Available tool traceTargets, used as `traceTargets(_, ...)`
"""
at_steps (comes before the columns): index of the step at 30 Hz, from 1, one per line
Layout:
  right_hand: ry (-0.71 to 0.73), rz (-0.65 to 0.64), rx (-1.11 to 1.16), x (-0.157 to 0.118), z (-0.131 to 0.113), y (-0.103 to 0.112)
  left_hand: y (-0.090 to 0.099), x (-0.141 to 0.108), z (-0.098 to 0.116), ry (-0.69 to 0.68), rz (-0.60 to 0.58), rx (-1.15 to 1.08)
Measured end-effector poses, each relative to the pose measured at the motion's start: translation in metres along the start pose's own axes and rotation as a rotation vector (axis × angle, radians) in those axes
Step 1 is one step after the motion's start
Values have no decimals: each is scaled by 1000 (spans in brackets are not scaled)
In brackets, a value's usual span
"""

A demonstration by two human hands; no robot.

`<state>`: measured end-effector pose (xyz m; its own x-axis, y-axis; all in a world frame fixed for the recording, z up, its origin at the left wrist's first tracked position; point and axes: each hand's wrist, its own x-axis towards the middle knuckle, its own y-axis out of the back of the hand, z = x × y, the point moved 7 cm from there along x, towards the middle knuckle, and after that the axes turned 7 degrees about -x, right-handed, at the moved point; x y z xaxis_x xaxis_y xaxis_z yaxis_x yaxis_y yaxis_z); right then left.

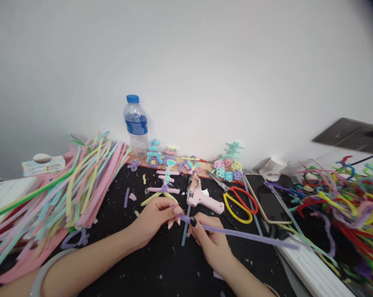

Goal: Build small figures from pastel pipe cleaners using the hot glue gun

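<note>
A long purple pipe cleaner [245,234] runs between my two hands and sticks out far to the right. Its left end is pinched in my left hand [161,216], thumb against fingers. Close beside it, my right hand [209,237] grips the same pipe cleaner between thumb and forefinger. Just beyond my hands lies a pink hot glue gun [205,200], a glue stick [185,233] extending from its back toward me. Left of the gun is a pipe-cleaner figure [165,187] in pink, purple, yellow and mint.
Bundled pastel pipe cleaners [90,177] cover the left side. Scissors [238,202] and a phone [268,198] lie right of the glue gun. A water bottle [136,128] and small pipe-cleaner flowers [228,169] stand along the wall. Tangled pipe cleaners [353,206] and a white power strip [316,264] occupy the right.
</note>
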<state>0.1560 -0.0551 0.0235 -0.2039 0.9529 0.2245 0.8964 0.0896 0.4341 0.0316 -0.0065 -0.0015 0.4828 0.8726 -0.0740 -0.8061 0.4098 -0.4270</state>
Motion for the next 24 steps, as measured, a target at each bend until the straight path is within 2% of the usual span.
traceTargets(5,5,109,-12,-1,0,9,3,2,-4,32,50,-169)
traceTargets(11,56,-21,-82,-2,-6,-3,-4,-2,-18,189,-25,-160)
traceTargets(14,72,-34,-105,-2,-8,-3,-8,-3,-15,149,-76,-96)
traceTargets(18,33,41,-99,-2,-5,4,-4,-1,-3,29,14,-6)
traceTargets(21,-18,86,-65,-1,0,8,-1,0,-4,31,53,-59)
traceTargets(24,-36,148,-91,1,4,15,3,2,-1,14,39,-59)
